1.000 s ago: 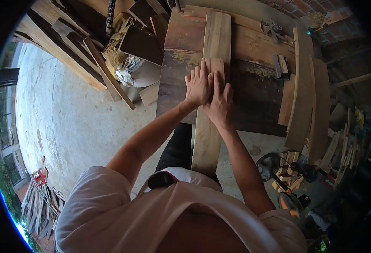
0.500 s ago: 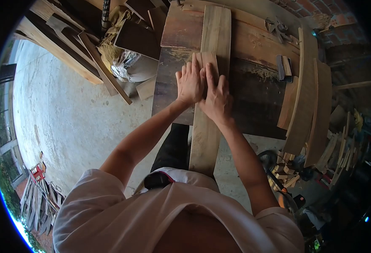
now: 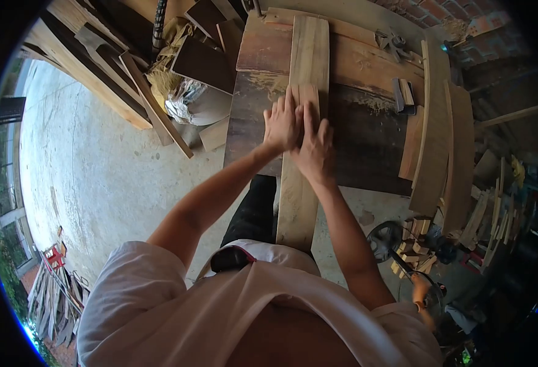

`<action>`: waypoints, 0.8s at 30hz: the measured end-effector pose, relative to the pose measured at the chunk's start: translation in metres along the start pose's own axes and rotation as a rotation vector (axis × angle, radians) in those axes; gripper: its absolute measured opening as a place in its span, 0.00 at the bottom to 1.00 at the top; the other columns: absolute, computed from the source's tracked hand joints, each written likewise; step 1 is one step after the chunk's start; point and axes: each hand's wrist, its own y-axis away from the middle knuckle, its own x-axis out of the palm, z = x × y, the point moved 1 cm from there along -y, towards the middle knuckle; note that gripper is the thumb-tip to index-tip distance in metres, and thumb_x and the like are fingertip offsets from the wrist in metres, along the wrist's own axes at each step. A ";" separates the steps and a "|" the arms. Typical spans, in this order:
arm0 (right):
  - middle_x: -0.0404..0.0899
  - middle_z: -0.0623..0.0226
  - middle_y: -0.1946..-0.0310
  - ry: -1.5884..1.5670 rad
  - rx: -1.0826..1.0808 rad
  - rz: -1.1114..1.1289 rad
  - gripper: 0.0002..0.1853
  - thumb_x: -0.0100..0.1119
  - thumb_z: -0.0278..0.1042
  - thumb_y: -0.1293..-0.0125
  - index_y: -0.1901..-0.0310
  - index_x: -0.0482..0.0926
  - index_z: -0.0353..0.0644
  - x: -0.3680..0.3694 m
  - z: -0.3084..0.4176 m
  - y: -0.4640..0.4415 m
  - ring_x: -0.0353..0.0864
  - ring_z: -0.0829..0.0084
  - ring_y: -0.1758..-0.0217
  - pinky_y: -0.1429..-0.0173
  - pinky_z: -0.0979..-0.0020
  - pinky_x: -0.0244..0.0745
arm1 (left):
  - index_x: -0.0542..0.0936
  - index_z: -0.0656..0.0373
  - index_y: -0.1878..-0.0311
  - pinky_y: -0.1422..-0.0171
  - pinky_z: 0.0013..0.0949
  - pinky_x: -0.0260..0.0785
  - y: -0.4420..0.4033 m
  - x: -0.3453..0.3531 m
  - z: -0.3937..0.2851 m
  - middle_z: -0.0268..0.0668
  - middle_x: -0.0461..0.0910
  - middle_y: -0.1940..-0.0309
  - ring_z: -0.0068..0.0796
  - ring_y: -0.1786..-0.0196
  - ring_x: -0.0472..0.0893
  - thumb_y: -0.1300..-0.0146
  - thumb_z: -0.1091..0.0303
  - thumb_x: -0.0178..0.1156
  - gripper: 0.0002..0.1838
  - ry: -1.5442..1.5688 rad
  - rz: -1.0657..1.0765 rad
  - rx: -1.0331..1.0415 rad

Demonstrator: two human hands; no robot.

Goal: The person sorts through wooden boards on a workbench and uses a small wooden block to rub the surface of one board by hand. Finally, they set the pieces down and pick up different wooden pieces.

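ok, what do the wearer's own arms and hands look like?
Left hand and right hand: bare, no gloves, no wristwear visible. Forearms uncovered, no cables or markings visible. Loose, plain whitish short sleeves end above the elbows.

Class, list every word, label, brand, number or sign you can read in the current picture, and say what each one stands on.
None can be read.
Board, block and shirt: no lettering shows; the left hand and right hand cover part of the block.
Red item at lower left: too small to tell whether it bears any marking.
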 end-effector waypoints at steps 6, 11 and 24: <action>0.66 0.51 0.59 0.014 0.039 0.121 0.49 0.71 0.39 0.50 0.25 0.59 0.49 -0.013 0.004 0.165 0.74 0.52 0.57 0.63 0.58 0.82 | 0.47 0.70 0.23 0.43 0.43 0.56 0.179 0.011 -0.015 0.46 0.70 0.52 0.43 0.50 0.70 0.26 0.53 0.45 0.39 0.029 0.141 -0.034; 0.66 0.50 0.59 0.029 0.042 0.094 0.50 0.71 0.38 0.49 0.24 0.56 0.50 -0.011 -0.003 0.102 0.74 0.51 0.57 0.61 0.57 0.82 | 0.47 0.69 0.23 0.43 0.43 0.56 0.110 0.007 -0.018 0.46 0.70 0.51 0.43 0.48 0.71 0.26 0.53 0.44 0.39 -0.019 0.142 -0.029; 0.68 0.46 0.54 0.057 0.016 -0.142 0.45 0.66 0.41 0.42 0.24 0.54 0.54 0.011 -0.026 -0.130 0.74 0.42 0.50 0.51 0.50 0.77 | 0.59 0.55 0.25 0.35 0.54 0.55 -0.139 -0.002 -0.014 0.44 0.73 0.38 0.43 0.36 0.71 0.26 0.46 0.39 0.32 -0.056 -0.014 -0.010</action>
